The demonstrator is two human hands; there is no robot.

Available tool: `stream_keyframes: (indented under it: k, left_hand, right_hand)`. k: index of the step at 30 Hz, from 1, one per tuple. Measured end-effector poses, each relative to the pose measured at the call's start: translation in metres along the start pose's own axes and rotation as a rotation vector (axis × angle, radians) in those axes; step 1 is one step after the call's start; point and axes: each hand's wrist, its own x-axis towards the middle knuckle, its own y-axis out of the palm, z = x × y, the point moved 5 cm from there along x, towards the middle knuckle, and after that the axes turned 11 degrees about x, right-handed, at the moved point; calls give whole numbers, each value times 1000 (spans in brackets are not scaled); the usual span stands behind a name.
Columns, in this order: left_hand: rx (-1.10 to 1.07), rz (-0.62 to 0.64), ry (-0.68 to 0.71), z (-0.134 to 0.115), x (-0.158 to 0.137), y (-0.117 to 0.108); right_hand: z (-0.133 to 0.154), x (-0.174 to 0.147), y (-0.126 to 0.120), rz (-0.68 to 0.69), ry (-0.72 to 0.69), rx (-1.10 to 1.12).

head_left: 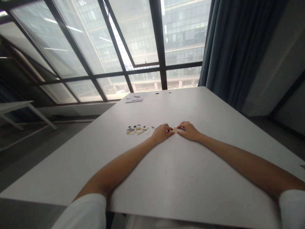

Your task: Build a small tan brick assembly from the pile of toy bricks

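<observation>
A small tan building-brick plate with studs on top lies at the middle of the white table, between my two hands. My left hand pinches its left edge with thumb and fingertips. From the other side, my right hand grips the right edge in the same way. Left of my left hand is a loose group of building-brick pieces in tan, grey and black. One small grey piece lies apart from them, close to my left hand.
The white table stretches to the windows. White papers lie at its far left corner, and a small dark round object is near the far edge. A blue curtain hangs at the right. Another table stands at the left.
</observation>
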Motion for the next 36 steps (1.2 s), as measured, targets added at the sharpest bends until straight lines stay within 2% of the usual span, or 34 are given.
stream_keyframes:
  k: [36]
  left_hand:
    - [-25, 17, -10, 0, 1, 0]
  right_hand:
    - [3, -1, -3, -1, -20, 36]
